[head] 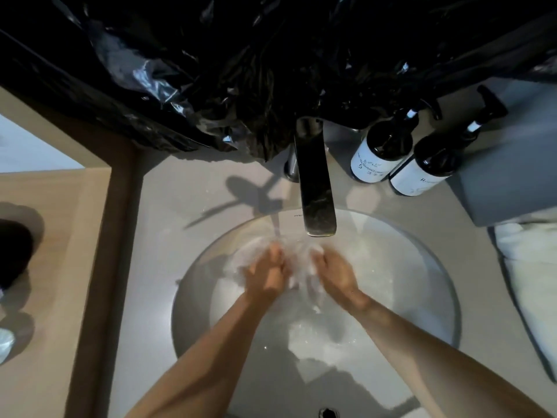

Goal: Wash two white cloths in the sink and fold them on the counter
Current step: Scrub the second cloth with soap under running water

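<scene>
Together, both hands' fingers [275, 254] bunch the white cloth [297, 263] between them under the faucet [316, 191].

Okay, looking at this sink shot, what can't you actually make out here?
Head view only:
- Cloth: blurred by water, mostly covered by left hand and right hand; one cloth or two, unclear.
- Bottle labels: too small to read.
- White fabric: cut by right edge.
- Wall: hidden by black plastic.
</scene>
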### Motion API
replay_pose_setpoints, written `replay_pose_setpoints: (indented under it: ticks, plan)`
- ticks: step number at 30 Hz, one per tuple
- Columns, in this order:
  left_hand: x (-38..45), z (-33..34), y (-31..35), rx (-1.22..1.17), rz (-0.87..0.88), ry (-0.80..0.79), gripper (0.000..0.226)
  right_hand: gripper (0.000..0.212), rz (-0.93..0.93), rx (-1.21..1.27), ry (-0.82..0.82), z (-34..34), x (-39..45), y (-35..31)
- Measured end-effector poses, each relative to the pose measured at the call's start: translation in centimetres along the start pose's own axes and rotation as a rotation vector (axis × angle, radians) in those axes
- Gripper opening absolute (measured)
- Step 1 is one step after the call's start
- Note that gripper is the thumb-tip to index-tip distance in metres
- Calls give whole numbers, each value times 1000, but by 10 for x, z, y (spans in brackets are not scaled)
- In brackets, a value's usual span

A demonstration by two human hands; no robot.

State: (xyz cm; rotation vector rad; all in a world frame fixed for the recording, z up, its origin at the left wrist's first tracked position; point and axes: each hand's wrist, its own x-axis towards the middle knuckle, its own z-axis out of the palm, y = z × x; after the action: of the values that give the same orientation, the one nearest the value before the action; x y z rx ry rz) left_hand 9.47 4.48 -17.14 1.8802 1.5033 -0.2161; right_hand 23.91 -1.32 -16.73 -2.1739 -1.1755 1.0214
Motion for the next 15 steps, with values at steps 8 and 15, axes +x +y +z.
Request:
replay_pose_setpoints:
  ticks: [8,15]
  plan:
    - [-35,-23,-8,-602,45,-216,67,39,-358,-44,79,-43,-24,-21]
    - [-65,-39,-2,-1026,102,-314,50,40,-503,31,75,-72,-56,-24]
